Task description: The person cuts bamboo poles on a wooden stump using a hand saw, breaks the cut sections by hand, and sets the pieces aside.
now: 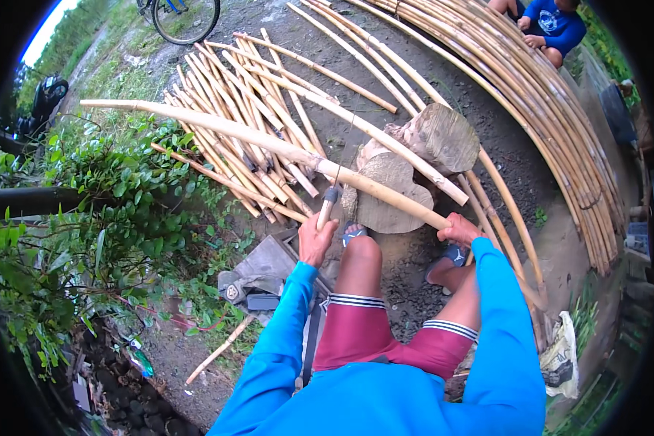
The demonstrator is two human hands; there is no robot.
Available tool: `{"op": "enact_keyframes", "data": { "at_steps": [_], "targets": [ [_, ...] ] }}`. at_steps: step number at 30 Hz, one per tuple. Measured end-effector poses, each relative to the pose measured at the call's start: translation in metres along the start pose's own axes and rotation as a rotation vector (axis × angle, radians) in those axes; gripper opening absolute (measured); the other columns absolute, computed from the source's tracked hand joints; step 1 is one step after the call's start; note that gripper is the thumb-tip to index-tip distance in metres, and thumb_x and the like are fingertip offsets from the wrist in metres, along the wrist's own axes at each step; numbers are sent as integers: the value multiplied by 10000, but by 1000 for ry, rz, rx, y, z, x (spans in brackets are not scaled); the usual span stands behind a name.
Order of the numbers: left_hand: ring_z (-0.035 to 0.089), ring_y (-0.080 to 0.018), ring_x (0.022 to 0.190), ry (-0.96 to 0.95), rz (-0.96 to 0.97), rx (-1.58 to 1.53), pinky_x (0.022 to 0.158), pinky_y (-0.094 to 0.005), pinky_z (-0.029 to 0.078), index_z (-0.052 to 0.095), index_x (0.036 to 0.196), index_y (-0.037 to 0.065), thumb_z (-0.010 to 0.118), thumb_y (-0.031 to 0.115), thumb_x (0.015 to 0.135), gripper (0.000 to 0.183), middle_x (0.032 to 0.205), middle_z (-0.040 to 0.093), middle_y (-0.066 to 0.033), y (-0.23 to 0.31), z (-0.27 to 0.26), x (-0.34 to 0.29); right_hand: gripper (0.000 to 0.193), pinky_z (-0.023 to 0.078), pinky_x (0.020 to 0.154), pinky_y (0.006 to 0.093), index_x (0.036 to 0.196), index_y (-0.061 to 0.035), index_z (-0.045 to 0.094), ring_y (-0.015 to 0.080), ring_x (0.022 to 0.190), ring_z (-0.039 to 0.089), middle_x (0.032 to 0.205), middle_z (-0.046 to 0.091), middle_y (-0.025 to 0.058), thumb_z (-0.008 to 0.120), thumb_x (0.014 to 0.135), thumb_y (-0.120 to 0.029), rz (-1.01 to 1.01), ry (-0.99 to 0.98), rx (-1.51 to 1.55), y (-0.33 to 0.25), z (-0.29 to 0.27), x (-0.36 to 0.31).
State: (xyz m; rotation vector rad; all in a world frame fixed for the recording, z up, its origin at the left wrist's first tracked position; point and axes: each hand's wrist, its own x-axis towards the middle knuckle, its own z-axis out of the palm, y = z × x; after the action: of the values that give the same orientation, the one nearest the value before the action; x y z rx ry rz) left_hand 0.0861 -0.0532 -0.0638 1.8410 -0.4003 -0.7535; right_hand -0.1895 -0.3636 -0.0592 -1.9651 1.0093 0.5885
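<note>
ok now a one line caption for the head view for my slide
Left hand on a pale-handled knife, right hand gripping a cane pole above cut logs.

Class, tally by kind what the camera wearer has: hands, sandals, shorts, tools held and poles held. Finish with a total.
Hands: 2 (left hand, right hand)
Sandals: 2 (left sandal, right sandal)
Shorts: 1 pair
Tool: 1, in the left hand
Pole: 1, in the right hand
Total: 7
</note>
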Motion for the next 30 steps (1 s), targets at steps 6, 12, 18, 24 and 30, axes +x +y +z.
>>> {"op": "enact_keyframes", "data": {
  "at_steps": [6,12,18,24,30],
  "targets": [
    [589,-247,601,1,111,254,612,-409,473,678,937,-17,700,312,922,330,667,613,-169,19,-26,-38,395,508,471,349,684,35,656,189,490,618,593,631,101,773,702,-342,-48,81,-95,11,5,11],
    [551,-140,628,-68,-15,142,581,-354,456,665,999,-7,677,319,971,327,710,619,-55,13,-28,-36,439,598,811,518,885,-30,787,439,857,730,857,732,278,786,711,-432,48,324,-294,-22,25,-8],
    [347,-27,475,-140,-62,-140,424,-235,255,581,991,82,566,352,1058,279,630,411,82,4,-14,-25,333,597,743,536,751,-38,742,476,753,715,763,710,272,764,736,-370,-26,671,-406,-10,41,-12],
    [379,-42,484,-151,-18,-66,436,-247,283,604,1013,56,535,400,1077,357,611,423,64,-14,-7,-14,327,604,757,529,814,-41,782,457,747,714,751,709,259,716,669,-326,-65,528,-332,-2,24,1],
    [492,-123,564,-121,8,53,534,-320,391,644,969,27,543,388,1065,387,639,522,-19,4,-13,-13,316,603,763,510,796,-39,772,455,746,710,739,706,247,689,653,-309,-90,461,-308,-7,21,4]
  ]
}}
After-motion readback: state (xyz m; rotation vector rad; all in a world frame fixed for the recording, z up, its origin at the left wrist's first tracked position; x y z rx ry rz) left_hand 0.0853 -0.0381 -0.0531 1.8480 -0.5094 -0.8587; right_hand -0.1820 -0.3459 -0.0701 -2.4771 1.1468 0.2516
